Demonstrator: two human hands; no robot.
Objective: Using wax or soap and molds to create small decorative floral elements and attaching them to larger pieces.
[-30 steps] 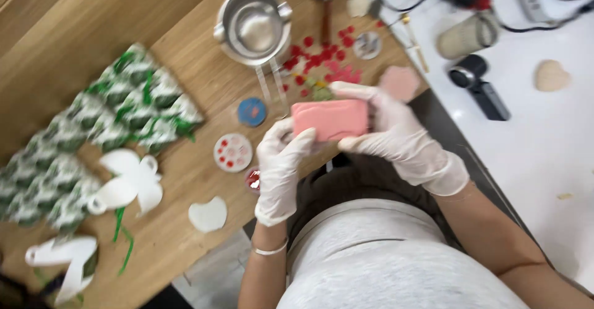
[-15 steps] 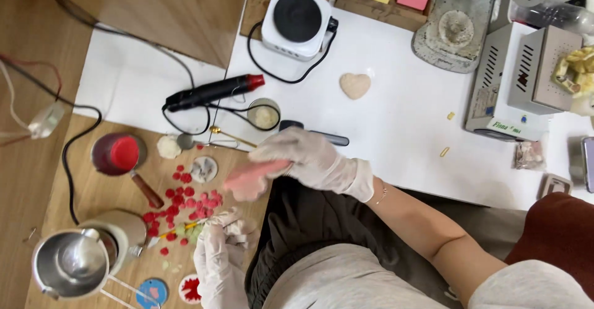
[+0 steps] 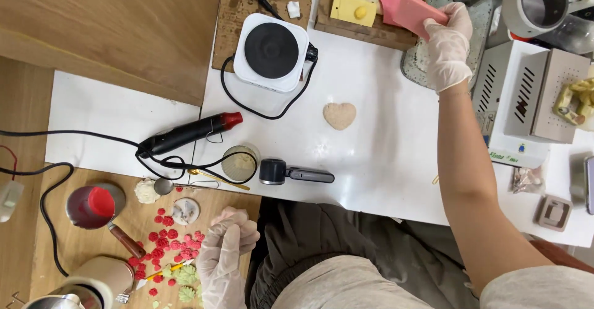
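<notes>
My right hand point(image 3: 447, 42), in a white glove, reaches to the far side of the white table and grips a pink rectangular block point(image 3: 419, 11) over a wooden tray point(image 3: 346, 27) that holds yellow, pink and white pieces. My left hand point(image 3: 226, 250), also gloved, hovers low at the near edge with loosely curled fingers and nothing in it, just right of scattered small red pieces point(image 3: 164, 238) on a wooden board.
A small white hot plate point(image 3: 271, 50) stands at the back. A beige heart shape point(image 3: 340, 115), a black heat gun point(image 3: 189, 133), a glass cup point(image 3: 240, 162) and a black handled tool point(image 3: 296, 173) lie on the table. A red-filled pot point(image 3: 94, 206) sits left; white machines point(image 3: 537, 92) stand right.
My right hand carried the pink block from in front of me up to the tray at the table's far side. The view swung toward the white table. My left hand let go and stayed low.
</notes>
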